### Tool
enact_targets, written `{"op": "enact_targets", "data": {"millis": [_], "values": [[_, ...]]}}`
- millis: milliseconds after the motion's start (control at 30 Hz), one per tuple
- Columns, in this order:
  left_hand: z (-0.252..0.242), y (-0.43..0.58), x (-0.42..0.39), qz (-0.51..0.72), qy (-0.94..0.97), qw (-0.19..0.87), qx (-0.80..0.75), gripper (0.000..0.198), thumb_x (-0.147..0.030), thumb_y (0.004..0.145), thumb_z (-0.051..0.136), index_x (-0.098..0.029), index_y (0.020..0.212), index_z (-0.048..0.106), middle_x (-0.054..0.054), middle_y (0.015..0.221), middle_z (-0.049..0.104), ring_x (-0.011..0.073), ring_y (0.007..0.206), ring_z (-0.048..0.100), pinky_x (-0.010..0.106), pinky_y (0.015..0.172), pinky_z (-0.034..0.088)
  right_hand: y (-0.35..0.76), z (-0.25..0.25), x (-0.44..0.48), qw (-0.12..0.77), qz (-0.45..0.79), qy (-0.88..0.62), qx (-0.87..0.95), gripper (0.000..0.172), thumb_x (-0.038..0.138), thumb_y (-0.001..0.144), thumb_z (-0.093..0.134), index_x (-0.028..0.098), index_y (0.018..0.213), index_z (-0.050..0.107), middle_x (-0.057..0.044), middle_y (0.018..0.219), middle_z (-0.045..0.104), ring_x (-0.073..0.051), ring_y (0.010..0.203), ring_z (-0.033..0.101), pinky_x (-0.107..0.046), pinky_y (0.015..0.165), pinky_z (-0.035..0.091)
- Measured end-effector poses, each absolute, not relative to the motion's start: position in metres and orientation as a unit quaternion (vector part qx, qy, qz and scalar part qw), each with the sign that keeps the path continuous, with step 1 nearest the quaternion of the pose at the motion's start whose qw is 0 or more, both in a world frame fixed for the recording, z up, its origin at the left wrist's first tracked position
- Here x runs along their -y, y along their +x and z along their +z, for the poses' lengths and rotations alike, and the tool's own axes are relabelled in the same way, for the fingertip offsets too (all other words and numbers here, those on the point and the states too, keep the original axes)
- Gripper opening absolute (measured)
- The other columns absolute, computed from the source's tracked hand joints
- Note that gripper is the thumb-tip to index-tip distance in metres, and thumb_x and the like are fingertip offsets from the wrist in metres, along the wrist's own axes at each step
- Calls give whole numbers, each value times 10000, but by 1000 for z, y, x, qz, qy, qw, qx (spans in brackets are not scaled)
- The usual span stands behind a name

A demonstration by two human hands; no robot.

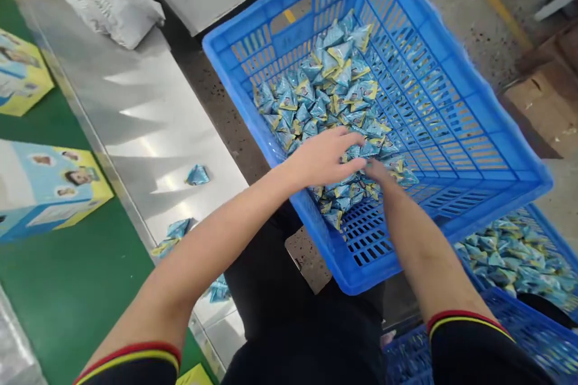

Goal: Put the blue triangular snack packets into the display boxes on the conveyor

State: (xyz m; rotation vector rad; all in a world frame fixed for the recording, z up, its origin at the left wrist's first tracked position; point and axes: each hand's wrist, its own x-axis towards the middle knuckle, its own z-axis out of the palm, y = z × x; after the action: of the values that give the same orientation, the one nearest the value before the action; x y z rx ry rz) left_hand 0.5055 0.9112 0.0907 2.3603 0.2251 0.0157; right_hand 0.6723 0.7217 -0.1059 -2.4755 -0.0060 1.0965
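Both arms reach into a blue plastic crate [456, 192] that holds a heap of small blue-and-yellow pyramid-shaped packets [311, 90]. My left hand [327, 155] rests palm down over the heap, its thumb and fingers apart. Beside its thumb, my right hand [378, 172] dips among the packets at the heap's near side. The right fingers are mostly hidden, so whether they grip a packet cannot be made out. Bare slotted crate floor shows below the right hand.
On the left, a metal ledge [149, 150] carries a loose packet [197, 175] and a plastic bag [108, 3]. Printed boxes [49, 186] stand on a green belt [85, 277]. A second crate of packets [519, 252] sits at lower right; cardboard [542, 102] lies on the floor.
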Motion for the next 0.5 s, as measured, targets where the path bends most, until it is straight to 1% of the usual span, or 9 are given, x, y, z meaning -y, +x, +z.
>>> {"op": "enact_targets", "data": {"millis": [33,100,133,200,267,300,400,467,500], "values": [[70,540,-906,-56,925,367,-79,433,-523,973,554,-234,1267,689,93,1244,683,264,1197,641,425,1104,497,658,-116,-721,211,405,-889,-21,439,320,750,798,115,1130,717,-226,1385,626,-390,1398,513,-531,1218,333],[22,590,-895,-175,919,335,-116,421,-458,947,592,-230,1285,692,113,1319,667,304,1280,604,469,1154,449,630,-132,-721,195,423,-882,-73,657,404,815,770,108,1383,623,-254,1540,496,-399,1445,468,-525,1217,337],[-2,605,-890,-224,907,316,-163,430,-430,934,603,-230,1306,686,125,1374,647,329,1333,571,507,1180,415,617,-139,-721,185,425,-880,-102,729,469,867,721,107,1477,550,-269,1578,444,-404,1464,443,-538,1219,329],[-49,612,-880,-281,863,291,-301,484,-422,938,577,-249,1385,645,145,1506,568,380,1436,477,599,1207,350,593,-150,-720,166,420,-878,-156,802,572,960,568,102,1589,408,-288,1610,387,-406,1505,376,-565,1228,298],[-89,596,-868,-310,792,289,-440,553,-469,956,520,-292,1478,573,146,1623,453,421,1506,382,669,1194,331,576,-160,-719,154,411,-878,-190,818,623,1001,444,129,1640,316,-269,1637,352,-398,1541,304,-581,1237,264],[-105,583,-860,-326,756,297,-485,589,-502,955,507,-318,1514,536,140,1662,400,436,1525,351,681,1182,343,570,-165,-718,149,408,-878,-200,821,641,1006,408,150,1654,287,-254,1654,331,-396,1554,272,-583,1243,248],[-137,544,-833,-337,705,324,-533,697,-572,919,554,-403,1585,434,96,1732,265,460,1567,269,661,1164,397,561,-174,-717,137,410,-877,-208,851,683,998,383,190,1675,233,-228,1680,287,-395,1571,236,-562,1264,203],[-145,531,-814,-308,717,328,-533,721,-577,903,582,-430,1589,418,78,1733,253,459,1576,251,646,1166,411,561,-174,-715,133,422,-876,-192,845,674,990,401,190,1667,253,-220,1682,291,-378,1574,247,-530,1279,186],[-146,530,-807,-296,723,329,-530,713,-574,902,585,-424,1582,433,84,1717,285,453,1564,282,638,1168,415,562,-172,-713,134,430,-875,-178,828,661,985,410,192,1656,283,-211,1674,317,-364,1567,274,-514,1281,196]]}}
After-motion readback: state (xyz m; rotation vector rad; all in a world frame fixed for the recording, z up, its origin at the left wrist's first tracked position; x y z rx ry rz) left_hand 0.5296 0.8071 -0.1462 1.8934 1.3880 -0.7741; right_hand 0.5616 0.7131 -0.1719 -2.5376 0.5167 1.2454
